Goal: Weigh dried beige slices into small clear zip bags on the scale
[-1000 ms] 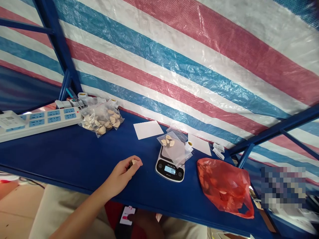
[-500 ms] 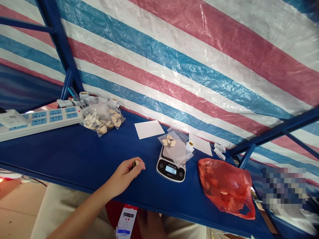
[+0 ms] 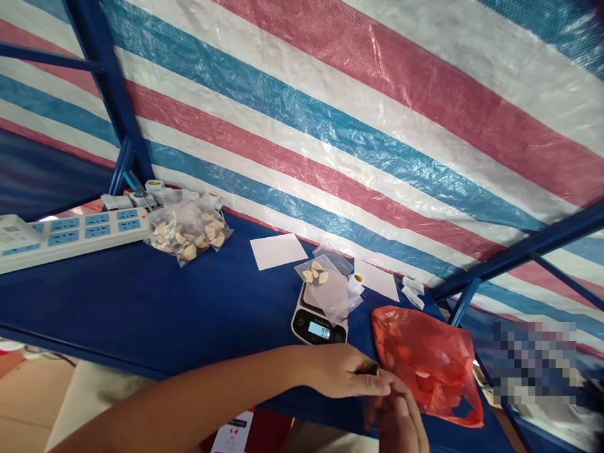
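Blue shelf (image 3: 141, 302): left hand (image 3: 337, 371) pinches a small brown piece (image 3: 370, 369) beside the red plastic bag (image 3: 427, 362), right hand (image 3: 396, 418) cupped open beneath, catching.

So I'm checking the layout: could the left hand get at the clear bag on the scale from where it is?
Probably yes. The left hand sits just in front of the scale, and nothing stands between it and the clear bag. Its grip pinches a small piece, though, which it would have to release first.

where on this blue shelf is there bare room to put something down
Bare shelf lies between the power strip, the bag of pieces and the scale. Around the scale, the red bag and both hands it is crowded.
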Motion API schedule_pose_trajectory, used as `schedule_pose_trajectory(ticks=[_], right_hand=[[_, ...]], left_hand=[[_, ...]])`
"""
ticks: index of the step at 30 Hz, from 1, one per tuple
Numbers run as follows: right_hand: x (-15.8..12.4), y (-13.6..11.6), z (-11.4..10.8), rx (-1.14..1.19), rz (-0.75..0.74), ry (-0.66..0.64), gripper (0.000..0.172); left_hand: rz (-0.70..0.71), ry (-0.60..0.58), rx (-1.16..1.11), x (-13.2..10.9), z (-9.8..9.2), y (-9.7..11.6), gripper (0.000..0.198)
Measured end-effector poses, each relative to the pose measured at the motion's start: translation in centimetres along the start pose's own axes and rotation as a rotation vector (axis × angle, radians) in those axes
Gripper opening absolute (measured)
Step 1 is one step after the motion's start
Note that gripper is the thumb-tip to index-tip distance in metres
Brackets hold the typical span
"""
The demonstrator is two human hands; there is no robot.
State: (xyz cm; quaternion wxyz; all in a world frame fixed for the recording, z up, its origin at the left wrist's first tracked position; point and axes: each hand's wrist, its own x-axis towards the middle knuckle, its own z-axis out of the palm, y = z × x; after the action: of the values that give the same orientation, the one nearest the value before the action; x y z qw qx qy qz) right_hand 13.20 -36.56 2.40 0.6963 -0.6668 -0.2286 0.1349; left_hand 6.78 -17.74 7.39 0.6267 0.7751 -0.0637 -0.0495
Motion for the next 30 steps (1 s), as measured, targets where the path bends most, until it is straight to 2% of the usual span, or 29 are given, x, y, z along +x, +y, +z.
schedule_pose_trajectory(ticks=[3,6,8,9,13,15,18,21,25,30], right_hand=[[0.1,0.9,1.3,0.159,0.122,-0.025,0.033],[0.1,1.9,1.4,0.310,0.251,-0.050,0.038],[0.3,2.2,1.1,0.323,0.285,-0.095,0.041],[0.3,2.4,1.0,0.300,0.279,-0.123,0.044],[0.3,2.8,0.7,0.211,0.257,-0.165,0.057],[0.2,3.1,0.6,0.214,0.275,-0.169,0.060],[0.3,3.3,0.3,0.213,0.307,-0.179,0.055],[0.4,3.1,0.2,0.180,0.335,-0.150,0.050],[0.4,2.9,0.3,0.145,0.314,-0.128,0.044],[1.1,3.3,0.1,0.048,0.265,-0.151,0.048]], left_hand=[[-0.050,0.005,-0.074,-0.5,0.2,-1.5,0.046],[-0.191,-0.170,-0.288,-0.3,-0.1,-2.7,0.056],[-0.249,-0.286,-0.433,0.2,-0.3,-3.3,0.062],[-0.261,-0.308,-0.481,0.4,-0.4,-3.6,0.063],[-0.286,-0.292,-0.566,0.8,-0.3,-3.9,0.063],[-0.286,-0.328,-0.579,0.8,-0.2,-4.0,0.062],[-0.277,-0.365,-0.606,0.8,-0.1,-4.0,0.063],[-0.282,-0.346,-0.635,0.9,0.0,-4.1,0.063],[-0.308,-0.355,-0.662,1.5,0.3,-4.3,0.061],[-0.311,-0.313,-0.705,2.0,0.8,-4.8,0.063]])
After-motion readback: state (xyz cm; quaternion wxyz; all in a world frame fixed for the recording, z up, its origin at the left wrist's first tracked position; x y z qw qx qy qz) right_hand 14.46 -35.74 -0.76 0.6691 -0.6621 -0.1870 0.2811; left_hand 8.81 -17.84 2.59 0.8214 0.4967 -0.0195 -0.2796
